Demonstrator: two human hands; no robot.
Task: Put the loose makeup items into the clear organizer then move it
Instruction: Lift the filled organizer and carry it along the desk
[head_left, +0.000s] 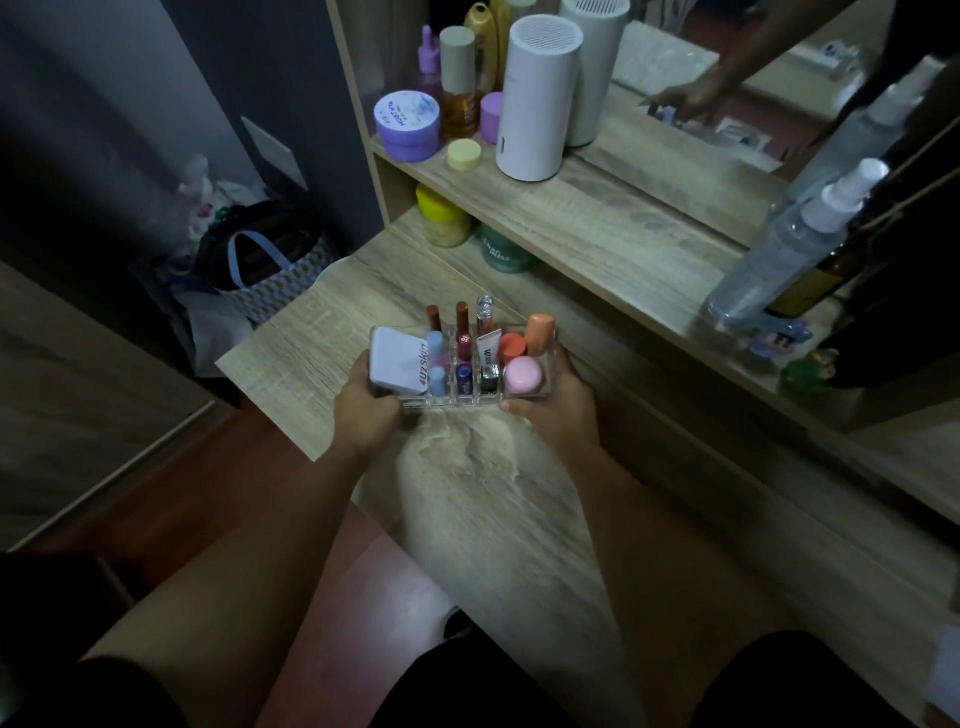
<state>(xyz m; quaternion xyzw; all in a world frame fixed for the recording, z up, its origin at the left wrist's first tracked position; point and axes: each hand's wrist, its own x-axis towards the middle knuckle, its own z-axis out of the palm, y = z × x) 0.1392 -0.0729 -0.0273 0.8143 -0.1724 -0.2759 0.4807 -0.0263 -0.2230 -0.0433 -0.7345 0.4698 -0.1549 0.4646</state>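
Both hands clasp the organizer: the left hand (363, 410) has its grip on the end by the white compact (397, 366), the right hand (553, 408) on the end by the pink jar (524, 375). The organizer (462, 397) sits at the tabletop (467, 467) middle, fully loaded. Tilt it in moving and the tall lipsticks (461, 325) could likely topple out. Whether its base touches the wood is unclear; fingertips are hidden beneath it. Beyond, blurred bottles (779, 254) crowd the shelf (597, 218).

White cylinder (535, 98) beside purple jar (408, 123)
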